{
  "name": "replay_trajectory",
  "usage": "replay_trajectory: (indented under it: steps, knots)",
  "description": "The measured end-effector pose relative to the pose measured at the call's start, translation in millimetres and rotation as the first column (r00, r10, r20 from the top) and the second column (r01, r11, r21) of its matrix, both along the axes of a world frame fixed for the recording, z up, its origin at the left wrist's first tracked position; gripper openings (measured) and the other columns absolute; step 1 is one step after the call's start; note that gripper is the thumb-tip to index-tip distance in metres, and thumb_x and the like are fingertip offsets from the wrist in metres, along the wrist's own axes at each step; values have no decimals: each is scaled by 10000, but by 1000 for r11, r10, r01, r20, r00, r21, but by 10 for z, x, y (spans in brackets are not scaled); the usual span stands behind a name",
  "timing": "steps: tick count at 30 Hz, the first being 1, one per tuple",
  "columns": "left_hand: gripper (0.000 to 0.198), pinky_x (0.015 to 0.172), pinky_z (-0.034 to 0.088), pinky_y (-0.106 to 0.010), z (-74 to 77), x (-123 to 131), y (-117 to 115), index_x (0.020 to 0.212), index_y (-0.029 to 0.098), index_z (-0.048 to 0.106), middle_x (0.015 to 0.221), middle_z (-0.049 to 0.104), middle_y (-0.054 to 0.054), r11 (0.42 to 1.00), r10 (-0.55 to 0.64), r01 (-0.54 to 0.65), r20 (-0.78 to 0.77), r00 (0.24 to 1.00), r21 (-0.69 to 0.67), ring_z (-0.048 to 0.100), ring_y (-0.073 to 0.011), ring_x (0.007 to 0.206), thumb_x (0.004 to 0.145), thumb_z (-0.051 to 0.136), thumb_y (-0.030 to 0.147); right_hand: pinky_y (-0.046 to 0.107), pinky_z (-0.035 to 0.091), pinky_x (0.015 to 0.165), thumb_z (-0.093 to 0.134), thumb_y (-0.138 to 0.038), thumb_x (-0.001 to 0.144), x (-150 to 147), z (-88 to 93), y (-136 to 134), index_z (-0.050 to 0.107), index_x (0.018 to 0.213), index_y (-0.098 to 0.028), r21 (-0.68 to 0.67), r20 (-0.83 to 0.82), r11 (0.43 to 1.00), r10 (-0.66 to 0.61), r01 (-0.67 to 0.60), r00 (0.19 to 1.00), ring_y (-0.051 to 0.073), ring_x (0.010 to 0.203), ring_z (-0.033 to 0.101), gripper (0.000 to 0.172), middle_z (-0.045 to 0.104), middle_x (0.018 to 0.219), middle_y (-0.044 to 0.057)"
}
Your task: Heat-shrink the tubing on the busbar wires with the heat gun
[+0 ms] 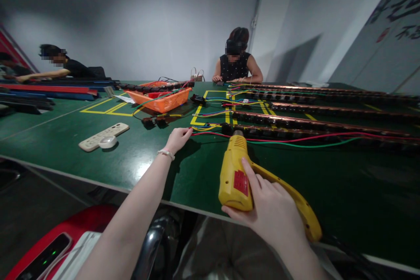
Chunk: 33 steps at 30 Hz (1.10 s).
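Note:
A yellow heat gun (234, 175) with a red label is gripped around its body by my right hand (269, 197). Its metal nozzle points away from me, at the black end of the nearest long bar (252, 130). My left hand (179, 138) has its fingers pinched on the ends of thin wires (208, 127), coloured yellow, blue, green and red, that come out of that bar. A red wire and a green wire (302, 144) run along the near side of the bar to the right.
Several more copper-and-black bars (311, 107) lie behind. An orange basket (167, 101) stands left of the yellow tape outlines, with black connectors (155, 121) before it. A beige power strip (98, 139) lies nearer. Two people (239, 63) sit beyond the green table (141, 162).

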<state>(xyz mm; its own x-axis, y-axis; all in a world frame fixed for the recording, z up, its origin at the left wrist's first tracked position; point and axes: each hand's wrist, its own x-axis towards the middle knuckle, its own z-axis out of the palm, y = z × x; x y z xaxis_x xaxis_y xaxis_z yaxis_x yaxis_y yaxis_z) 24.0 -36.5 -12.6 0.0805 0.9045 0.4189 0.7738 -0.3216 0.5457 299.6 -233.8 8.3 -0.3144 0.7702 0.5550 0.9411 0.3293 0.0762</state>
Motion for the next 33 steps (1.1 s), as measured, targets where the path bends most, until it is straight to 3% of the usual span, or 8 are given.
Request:
replay_trajectory:
  steps: [5,15,22,27,33]
  knots:
    - [515,531,189,-262,19,14,-15,508,162,420,493,389,15,999,35,-35,-3,999,35,318,-97,508,874,344,517,351,388,701,445,-788,722,-103,-15,-19,274,1434,-80,-2,-12,999,-40,40,999,223,719,564,1019,609,821,78]
    - [554,543,195,-269,78,61,-58,516,169,479,520,442,-8,982,185,-183,-35,982,36,349,-115,534,899,322,537,370,358,707,446,-795,711,-486,-19,18,234,1451,-63,-82,-5,997,0,-1,1000,230,743,529,1062,560,827,70]
    - [541,685,307,-279,107,80,-52,480,159,496,706,538,-17,982,89,-79,-47,995,174,428,-99,591,936,350,411,383,362,717,453,-791,708,-651,3,12,205,1461,-52,-142,-9,989,34,-35,999,243,768,522,1084,554,841,88]
    - [540,854,281,-318,118,99,-39,482,146,528,725,563,-10,974,139,-122,-74,988,192,467,-103,670,944,368,376,391,374,710,487,-778,690,-765,-9,22,167,1473,-56,-168,-14,984,57,-59,998,245,752,514,1112,541,846,92]
    - [512,853,285,-310,68,80,16,560,149,613,741,585,-16,975,137,-113,-116,984,193,499,-112,712,948,363,370,400,398,708,457,-845,639,-944,25,47,198,1462,-38,-207,-47,967,142,-149,989,249,751,517,1182,539,856,102]
